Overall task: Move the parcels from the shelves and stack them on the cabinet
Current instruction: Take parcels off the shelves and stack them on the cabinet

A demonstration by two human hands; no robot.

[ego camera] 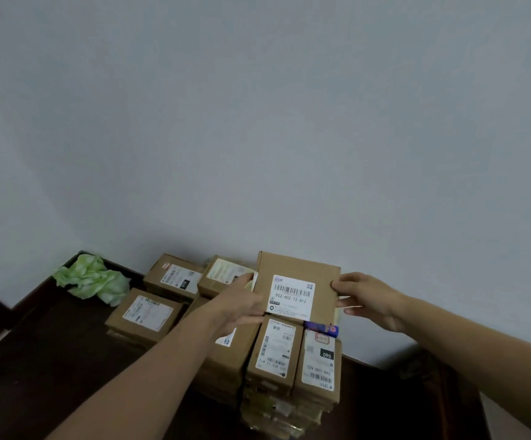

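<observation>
At lower centre, flat parcel (297,285): lies level between both grips, label up, over the tall stack (273,401) on the cabinet (51,360); resting or held clear, cannot tell.
Left grip (242,308): clamps the parcel's left edge, fingers curled against it.
Right grip (365,298): pinches the right edge, thumb on top, fingers beneath.
Bearing: straight ahead of both grips, neither nearer; near-square, long axis unclear.
Landing spot: two narrow parcels (273,347) side by side just below its near edge; probably calls for lowering squarely.
Edges: wall (258,122) just behind the far edge.
Open room: bare dark top at lower left; lower stacks (145,312) and green crumpled bag (92,277) further left.
</observation>
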